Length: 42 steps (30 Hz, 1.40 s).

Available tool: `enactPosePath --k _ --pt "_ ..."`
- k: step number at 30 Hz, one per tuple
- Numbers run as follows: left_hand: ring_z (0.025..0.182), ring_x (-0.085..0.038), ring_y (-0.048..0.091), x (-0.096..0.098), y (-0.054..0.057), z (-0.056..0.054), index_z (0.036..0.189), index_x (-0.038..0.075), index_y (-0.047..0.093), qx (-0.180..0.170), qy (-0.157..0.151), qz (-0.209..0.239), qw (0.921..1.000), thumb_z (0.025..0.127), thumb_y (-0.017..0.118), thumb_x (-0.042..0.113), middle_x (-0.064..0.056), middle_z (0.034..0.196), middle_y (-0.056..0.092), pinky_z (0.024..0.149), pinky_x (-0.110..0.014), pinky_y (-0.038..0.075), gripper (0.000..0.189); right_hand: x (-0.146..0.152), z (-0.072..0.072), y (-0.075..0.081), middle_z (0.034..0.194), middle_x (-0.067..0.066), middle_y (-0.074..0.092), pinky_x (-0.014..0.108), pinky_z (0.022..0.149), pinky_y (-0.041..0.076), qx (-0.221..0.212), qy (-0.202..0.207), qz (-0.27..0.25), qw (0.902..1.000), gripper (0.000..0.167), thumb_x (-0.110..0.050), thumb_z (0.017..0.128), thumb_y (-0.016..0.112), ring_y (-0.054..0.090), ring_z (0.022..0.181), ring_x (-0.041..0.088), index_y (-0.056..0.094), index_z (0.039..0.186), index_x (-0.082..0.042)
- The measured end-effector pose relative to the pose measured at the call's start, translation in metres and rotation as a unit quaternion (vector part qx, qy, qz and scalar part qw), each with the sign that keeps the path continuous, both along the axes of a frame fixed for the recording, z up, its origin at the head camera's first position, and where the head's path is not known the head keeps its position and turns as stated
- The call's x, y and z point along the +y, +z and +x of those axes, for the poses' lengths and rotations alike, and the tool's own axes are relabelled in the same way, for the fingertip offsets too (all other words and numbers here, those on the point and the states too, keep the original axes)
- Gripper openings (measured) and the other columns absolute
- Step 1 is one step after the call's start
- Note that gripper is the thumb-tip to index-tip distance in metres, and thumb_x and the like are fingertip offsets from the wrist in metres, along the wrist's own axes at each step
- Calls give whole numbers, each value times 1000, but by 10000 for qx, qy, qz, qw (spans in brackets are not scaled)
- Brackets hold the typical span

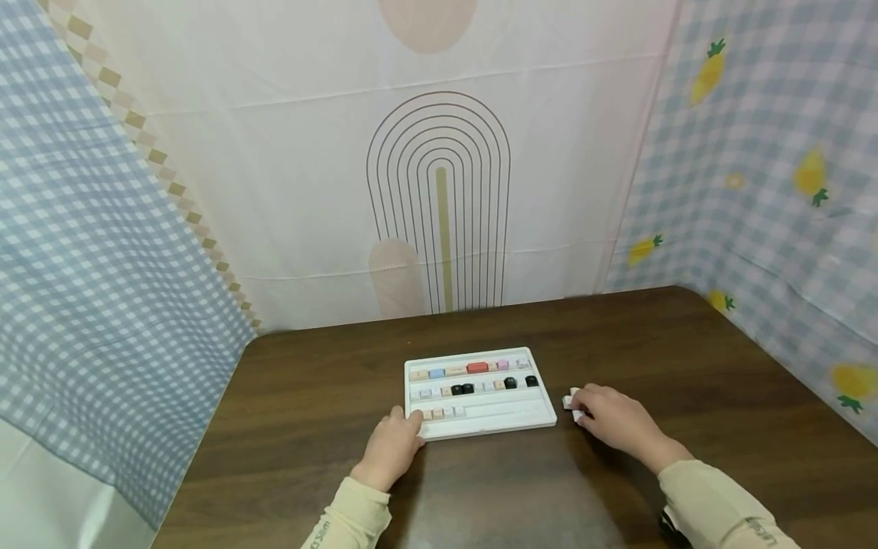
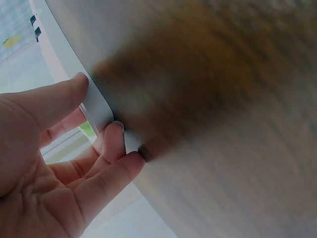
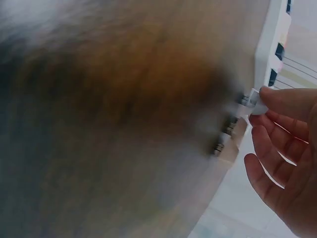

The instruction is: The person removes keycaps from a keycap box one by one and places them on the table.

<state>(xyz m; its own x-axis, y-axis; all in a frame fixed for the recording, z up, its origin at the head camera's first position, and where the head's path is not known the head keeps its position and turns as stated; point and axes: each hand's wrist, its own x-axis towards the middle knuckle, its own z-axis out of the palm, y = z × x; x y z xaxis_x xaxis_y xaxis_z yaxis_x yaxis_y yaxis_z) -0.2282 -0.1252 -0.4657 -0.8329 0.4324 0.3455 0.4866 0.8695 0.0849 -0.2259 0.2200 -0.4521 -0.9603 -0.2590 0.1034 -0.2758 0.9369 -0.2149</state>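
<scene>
Brown wood table (image 1: 309, 404) here. Left hand (image 1: 391, 448) grips a white rectangular tray (image 1: 507, 409), near-left corner; right hand (image 1: 613, 415) pinches small white keycap (image 3: 257, 105).

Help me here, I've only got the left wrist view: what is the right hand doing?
Observer: The right hand pinches a small white keycap, as the right wrist view shows.
Operator: And how full is the row of the tray nearest the person?
Observer: In the head view, that row of the white tray has a few pale keycaps at its left end, with bare space to their right.
Operator: Anything brightly coloured in the far row?
Observer: Yes, a red keycap sits there.
</scene>
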Motion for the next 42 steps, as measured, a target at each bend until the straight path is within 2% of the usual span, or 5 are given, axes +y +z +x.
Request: enactPosePath --k 9,15,21,30,42 --pt "53 -27 52 -1 1 0 80 6 52 -102 -83 -58 9999 72 75 13 -12 68 48 47 -35 42 26 1 3 -11 80 -4 56 31 56 43 456 63 325 9984 11 -14 78 70 53 69 11 60 82 -15" --pt "52 -26 51 -1 3 -1 80 6 52 -191 -91 -77 9997 76 72 16 -11 68 48 47 -34 41 23 2 1 -5 81 -3 56 33 58 44 392 0 297 9988 12 -18 78 71 53 70 12 61 84 -16" --pt "52 -27 51 0 4 -1 79 6 51 -88 -60 -6 9999 76 72 16 -11 68 47 47 -35 42 23 -6 -6 3 82 -4 58 33 62 46 316 -31 142 9994 8 -21 81 68 53 72 11 62 86 -18" --pt "53 -27 53 2 -2 1 76 6 51 10 17 60 10000 74 74 15 -12 69 49 47 -35 42 24 -54 -24 3 93 2 58 33 65 48 682 314 -34 9972 14 -21 80 69 57 80 16 65 92 -14" --pt "53 -27 54 4 -1 1 78 6 52 118 93 2 9999 73 75 16 -12 70 50 47 -34 44 25 -130 -41 -8 92 2 63 37 72 49 630 1028 -250 9924 13 -15 79 67 59 88 21 66 91 -13"
